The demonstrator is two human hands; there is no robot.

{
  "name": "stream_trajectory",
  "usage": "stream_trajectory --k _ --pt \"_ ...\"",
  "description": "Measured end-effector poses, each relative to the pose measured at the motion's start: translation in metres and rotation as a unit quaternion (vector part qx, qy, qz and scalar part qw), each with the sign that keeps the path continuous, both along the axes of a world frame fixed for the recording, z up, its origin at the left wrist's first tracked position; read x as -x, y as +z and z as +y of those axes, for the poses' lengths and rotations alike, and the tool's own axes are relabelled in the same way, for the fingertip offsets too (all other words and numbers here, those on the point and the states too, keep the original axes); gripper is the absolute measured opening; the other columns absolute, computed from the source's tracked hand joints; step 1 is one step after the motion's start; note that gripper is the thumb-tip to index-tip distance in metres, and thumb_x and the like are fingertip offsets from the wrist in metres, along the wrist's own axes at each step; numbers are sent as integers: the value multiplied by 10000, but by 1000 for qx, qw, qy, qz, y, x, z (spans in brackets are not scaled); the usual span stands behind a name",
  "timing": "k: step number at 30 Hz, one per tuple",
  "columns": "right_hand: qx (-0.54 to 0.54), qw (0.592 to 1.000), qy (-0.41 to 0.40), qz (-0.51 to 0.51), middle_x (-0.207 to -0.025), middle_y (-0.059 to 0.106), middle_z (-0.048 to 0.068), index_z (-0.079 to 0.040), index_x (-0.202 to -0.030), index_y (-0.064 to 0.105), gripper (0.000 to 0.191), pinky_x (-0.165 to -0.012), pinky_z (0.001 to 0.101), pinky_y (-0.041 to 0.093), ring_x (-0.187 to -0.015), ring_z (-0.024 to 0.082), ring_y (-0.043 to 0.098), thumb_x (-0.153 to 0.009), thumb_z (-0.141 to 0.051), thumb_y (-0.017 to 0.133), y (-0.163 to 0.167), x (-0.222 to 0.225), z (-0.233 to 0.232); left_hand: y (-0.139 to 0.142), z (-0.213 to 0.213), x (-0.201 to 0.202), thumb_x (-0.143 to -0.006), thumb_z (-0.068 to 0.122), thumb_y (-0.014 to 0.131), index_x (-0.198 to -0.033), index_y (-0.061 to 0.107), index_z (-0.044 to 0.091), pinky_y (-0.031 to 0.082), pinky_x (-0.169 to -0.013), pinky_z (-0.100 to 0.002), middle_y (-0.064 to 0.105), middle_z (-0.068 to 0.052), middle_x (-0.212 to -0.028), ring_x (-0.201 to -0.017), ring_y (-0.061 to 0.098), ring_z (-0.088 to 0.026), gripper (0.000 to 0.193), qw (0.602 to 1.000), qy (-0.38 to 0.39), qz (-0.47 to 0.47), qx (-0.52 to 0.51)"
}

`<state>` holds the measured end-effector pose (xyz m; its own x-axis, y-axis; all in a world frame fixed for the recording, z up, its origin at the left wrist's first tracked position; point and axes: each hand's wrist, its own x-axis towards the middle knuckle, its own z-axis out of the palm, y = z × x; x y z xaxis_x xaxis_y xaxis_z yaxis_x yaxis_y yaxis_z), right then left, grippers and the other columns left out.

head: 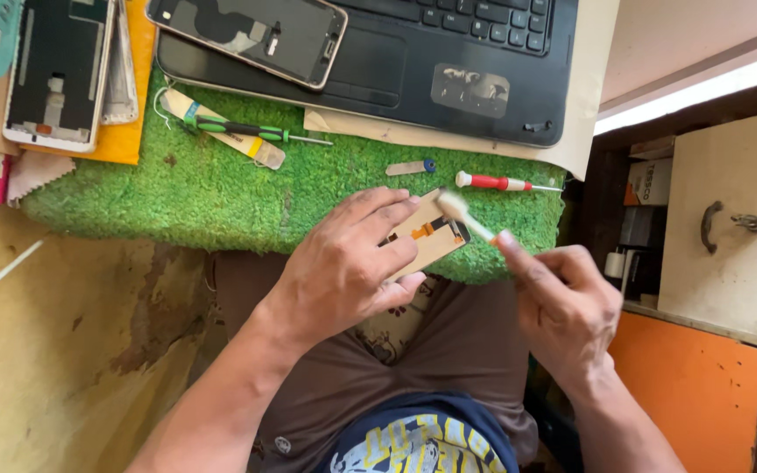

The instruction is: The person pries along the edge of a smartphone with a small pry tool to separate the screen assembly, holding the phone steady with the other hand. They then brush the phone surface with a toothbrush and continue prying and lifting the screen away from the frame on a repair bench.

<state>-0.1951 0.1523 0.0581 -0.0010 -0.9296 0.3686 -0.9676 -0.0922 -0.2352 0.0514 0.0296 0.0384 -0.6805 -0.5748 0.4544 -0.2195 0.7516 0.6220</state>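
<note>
Work surface: green artificial-turf mat (221, 188) laid across the bench edge, above the person's lap
Laptop: black laptop (449, 61) at the top of the view, its front edge resting on the mat's far side
Phone on laptop: smartphone with pale frame (251, 35) lying at an angle on the laptop's palm rest, dark face up
Opened phone: white phone chassis (56, 74) at upper left, lying on an orange sheet (129, 131), inner parts exposed
Green screwdriver: green-handled screwdriver (247, 131) on the mat near the laptop, lying across a small pale tube (221, 127)
Red screwdriver: red-and-white screwdriver (501, 183) on the mat, just beyond the hands, tip pointing right
Small tool: short grey strip with a blue end (412, 166) on the mat, left of the red screwdriver
Cloth: pale cloth (37, 173) at the mat's left edge
Cabinet: white cabinet door with metal handle (720, 228) to the right, well apart from the work
Obstruction: left fingers cover most of the held part; only its right end shows
Held part: flat beige phone panel (431, 235) with an orange flex strip and a dark connector at its visible end, located at the mat's near edge, tilted
Left hand: left hand (348, 267) pressed flat over the panel, fingers spread, gripping it against the mat
Right hand: right hand (562, 302) closed in a pinch on a white brush (466, 215)
Brush contact: brush head, blurred, at the panel's upper right corner; contact cannot be confirmed
</note>
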Motion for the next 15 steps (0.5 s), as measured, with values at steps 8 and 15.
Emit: stream_trajectory --k 8,15 --pt "46 996 9 -71 -1025 636 134 -102 -1324 725 460 -680 294 523 -791 189 623 -938 136 648 17 -1 -19 7 2 -2 -792 211 820 -994 677 44 451 -1124 -492 614 -191 -1364 -1302 568 -381 299 1000 0 -10 3" --pt "80 980 173 -50 -1062 711 112 -47 -1116 617 161 -824 367 556 -939 290 701 -1024 68 683 36 12 -102 14 10 -5 -795 286 829 -1217 704 85 431 -1136 -496 576 -147 -1464 -1312 555 -367 484 999 3 -2 38"
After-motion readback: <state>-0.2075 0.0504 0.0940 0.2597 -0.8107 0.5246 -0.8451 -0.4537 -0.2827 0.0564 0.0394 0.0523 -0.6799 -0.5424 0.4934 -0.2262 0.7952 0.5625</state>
